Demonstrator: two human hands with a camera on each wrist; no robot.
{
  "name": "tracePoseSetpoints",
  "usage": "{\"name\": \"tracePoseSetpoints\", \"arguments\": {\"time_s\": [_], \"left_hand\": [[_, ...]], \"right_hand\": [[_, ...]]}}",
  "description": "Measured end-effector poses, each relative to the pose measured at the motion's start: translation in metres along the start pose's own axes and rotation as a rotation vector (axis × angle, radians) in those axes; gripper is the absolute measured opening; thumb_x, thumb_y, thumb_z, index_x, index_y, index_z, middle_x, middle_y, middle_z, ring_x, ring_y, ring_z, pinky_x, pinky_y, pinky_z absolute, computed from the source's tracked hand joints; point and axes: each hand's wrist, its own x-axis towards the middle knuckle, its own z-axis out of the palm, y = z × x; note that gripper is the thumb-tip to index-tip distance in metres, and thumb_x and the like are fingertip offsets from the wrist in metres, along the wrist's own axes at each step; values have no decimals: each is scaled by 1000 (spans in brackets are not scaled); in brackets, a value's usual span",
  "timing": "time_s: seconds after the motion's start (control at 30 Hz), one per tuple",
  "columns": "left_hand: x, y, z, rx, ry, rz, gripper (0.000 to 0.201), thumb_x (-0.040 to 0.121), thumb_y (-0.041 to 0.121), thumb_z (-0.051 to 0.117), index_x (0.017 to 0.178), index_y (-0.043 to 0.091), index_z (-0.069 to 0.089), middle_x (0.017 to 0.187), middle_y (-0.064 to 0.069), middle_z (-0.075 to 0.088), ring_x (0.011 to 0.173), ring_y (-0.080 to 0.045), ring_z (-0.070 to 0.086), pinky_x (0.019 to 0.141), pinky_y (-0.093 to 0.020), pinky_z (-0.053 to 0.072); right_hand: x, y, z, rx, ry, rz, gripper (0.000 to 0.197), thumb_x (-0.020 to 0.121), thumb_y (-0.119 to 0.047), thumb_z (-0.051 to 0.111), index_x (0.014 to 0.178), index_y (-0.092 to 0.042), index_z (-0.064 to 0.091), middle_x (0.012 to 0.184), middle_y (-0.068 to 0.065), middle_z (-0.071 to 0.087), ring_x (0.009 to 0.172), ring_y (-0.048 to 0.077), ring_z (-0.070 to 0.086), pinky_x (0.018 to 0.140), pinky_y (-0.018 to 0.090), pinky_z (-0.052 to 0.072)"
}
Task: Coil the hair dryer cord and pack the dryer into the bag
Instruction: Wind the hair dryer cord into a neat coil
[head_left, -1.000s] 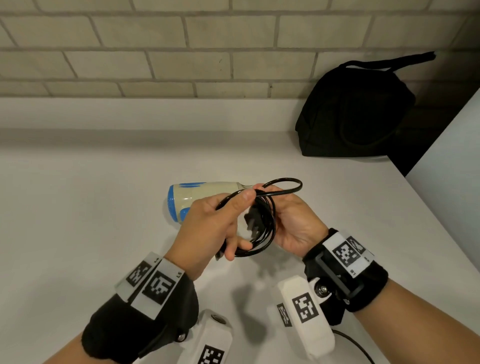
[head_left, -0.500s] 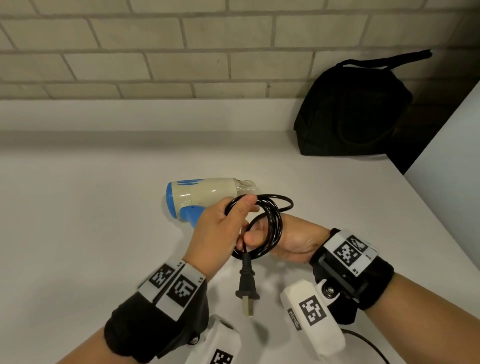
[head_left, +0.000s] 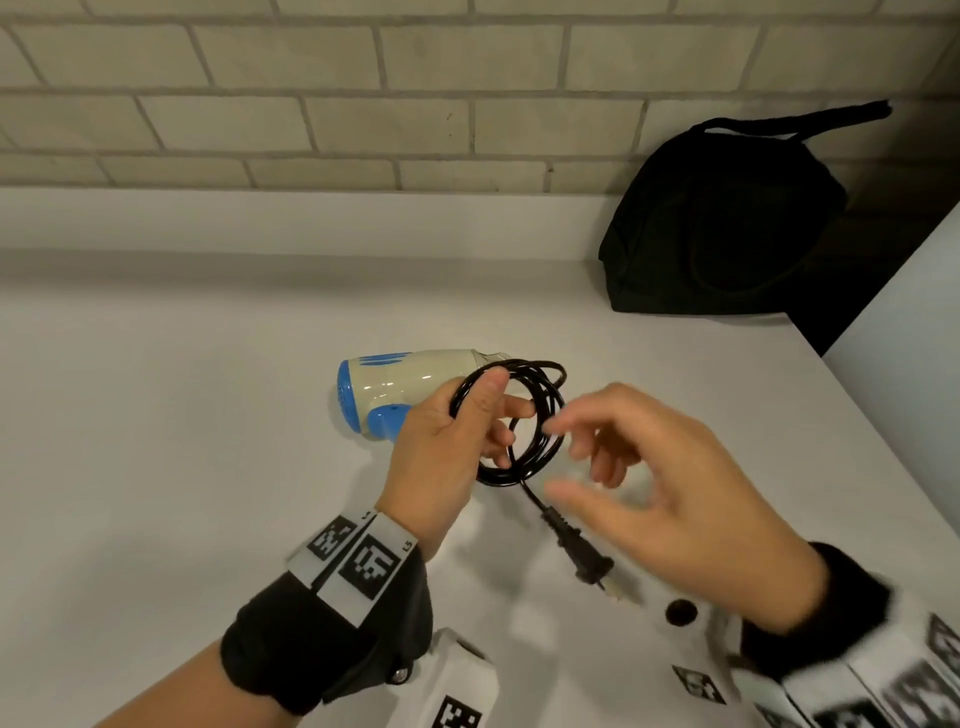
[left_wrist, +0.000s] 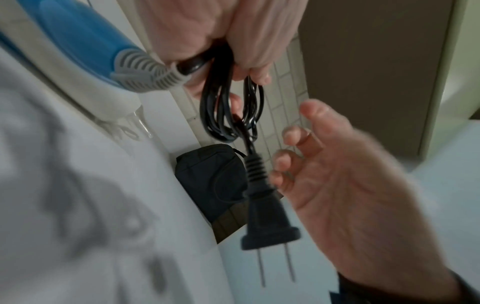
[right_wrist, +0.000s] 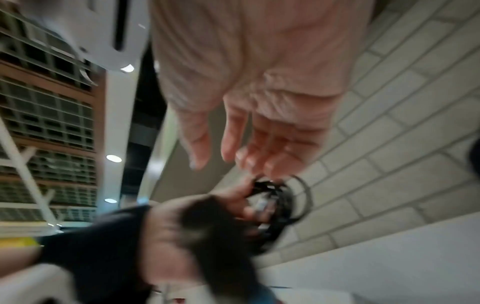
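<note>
A cream and blue hair dryer (head_left: 395, 387) lies on the white counter (head_left: 156, 415). My left hand (head_left: 457, 431) grips the coiled black cord (head_left: 540, 421) just right of the dryer, thumb over the loops. The plug (head_left: 582, 558) hangs from the coil on a short free length. My right hand (head_left: 639, 478) hovers open beside the coil, fingers spread and holding nothing. In the left wrist view the cord (left_wrist: 228, 107) loops under my fingers, the plug (left_wrist: 265, 207) dangles, and the right hand (left_wrist: 345, 185) is next to it. The black bag (head_left: 722, 223) stands at the back right.
A brick wall (head_left: 363, 88) with a low ledge runs along the back of the counter. The counter's right edge (head_left: 852, 410) falls away beside the bag, with a white surface (head_left: 914, 322) beyond a dark gap.
My right hand has let go of the coil and moved out to the right, now open. The plug has swung lower right. The left hand still grips the coil.
</note>
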Motion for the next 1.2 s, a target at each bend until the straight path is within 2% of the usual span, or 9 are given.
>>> {"name": "tracePoseSetpoints", "arguments": {"time_s": [0.1, 0.23, 0.33, 0.43, 0.6, 0.73, 0.9, 1.1, 1.2], "left_hand": [[1, 0, 5, -43, -5, 4, 23, 85, 40, 47, 82, 20, 60, 71, 6, 70, 44, -4, 50, 35, -7, 33], [1, 2, 4, -70, 14, 23, 24, 82, 43, 46, 78, 23, 59, 72, 5, 70, 44, -6, 48, 35, -8, 32], [2, -1, 1, -2, 44, 54, 25, 86, 40, 46, 71, 24, 56, 62, 1, 59, 42, -6, 45, 35, -8, 30], [3, -10, -1, 60, 63, 50, 23, 87, 38, 48, 70, 23, 52, 56, 1, 44, 49, -10, 45, 37, -9, 35], [-1, -23, 1, 123, -32, 69, 12, 86, 32, 52, 78, 22, 54, 65, 1, 55, 53, -4, 55, 45, -6, 40], [-4, -27, 5, 209, -233, 60, 22, 83, -2, 53, 69, 15, 57, 63, 4, 57, 56, 1, 54, 54, -8, 45], [-5, -15, -1, -8, -131, 14, 15, 89, 24, 47, 82, 25, 61, 72, 13, 69, 60, 6, 65, 42, -3, 40], [2, -18, 0, -159, -69, -32, 26, 64, 50, 53, 79, 33, 67, 88, 8, 75, 87, -12, 70, 79, -30, 52], [1, -18, 1, -88, -42, -9, 34, 61, 58, 48, 81, 34, 63, 82, 11, 73, 77, -7, 65, 58, -22, 43]], "right_hand": [[-13, -14, 13, -319, -293, 152, 58, 64, -65, 58, 111, -41, 32, 101, -30, 31, 92, -7, 41, 80, 17, 41], [-16, 1, 33, -282, -179, 212, 30, 85, -39, 54, 100, -30, 30, 88, -20, 36, 78, 11, 49, 77, 30, 46], [-19, -1, 38, -372, -203, 143, 18, 91, -26, 43, 108, -26, 46, 85, -18, 59, 73, 18, 62, 61, 36, 52], [-17, -12, 31, -615, -274, 23, 19, 72, -21, 48, 87, -31, 54, 61, -14, 59, 46, 12, 57, 32, 26, 38], [-1, -24, 1, -851, -389, -275, 40, 63, -8, 29, 73, -32, 59, 57, -12, 52, 45, 14, 48, 39, 26, 42], [27, -41, -20, -734, -556, -239, 36, 78, -21, 30, 92, -40, 56, 79, -17, 61, 61, 11, 53, 50, 29, 44], [40, -32, -39, -651, -612, 11, 27, 86, -55, 34, 85, -34, 52, 59, -13, 45, 55, 2, 41, 56, 19, 31], [0, -6, 11, -453, -798, 175, 41, 89, -9, 34, 124, -29, 41, 106, -16, 62, 97, 8, 55, 86, 28, 44], [-5, 4, 27, -175, -562, 295, 31, 92, -17, 36, 120, -27, 46, 70, -24, 56, 68, 2, 49, 77, 29, 46]]}}
